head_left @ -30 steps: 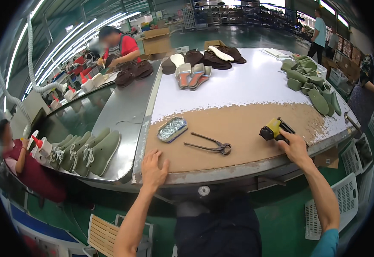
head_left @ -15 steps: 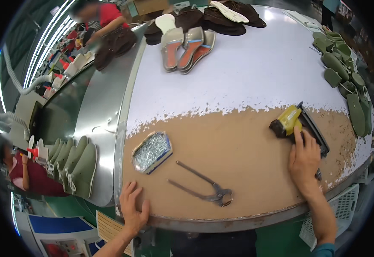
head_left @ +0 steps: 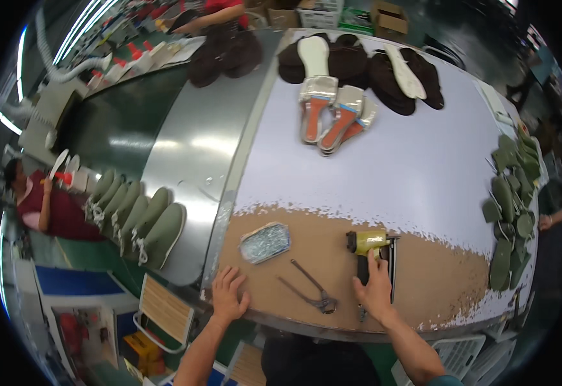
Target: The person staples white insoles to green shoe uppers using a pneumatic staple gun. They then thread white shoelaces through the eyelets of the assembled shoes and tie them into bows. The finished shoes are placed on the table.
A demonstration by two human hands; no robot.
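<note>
My left hand [head_left: 231, 297] lies with spread fingers on the near left edge of the worktable, holding nothing. My right hand [head_left: 376, 289] is closed around the black handle of a yellow and black air stapler [head_left: 372, 240], which lies on the brown worn part of the tabletop. Between my hands are metal pincers [head_left: 321, 301], jaws toward the right and handles apart. Beyond them sits a small open box [head_left: 265, 243] filled with shiny metal fasteners, too small to tell which kind.
Dark brown shoe pieces [head_left: 393, 83], white insole shapes [head_left: 313, 56] and orange-and-clear sole-shaped templates [head_left: 339, 122] lie at the back. Green shoe pieces [head_left: 503, 193] line the right edge. Left, green shoes [head_left: 165, 235] stand on a metal-edged conveyor [head_left: 197, 161]; a co-worker [head_left: 53, 202] is beyond.
The view has shifted, so the table appears lower and more of the floor shows. My right hand and the stapler now appear closer to the pincers, the stapler turned more upright in the picture.
</note>
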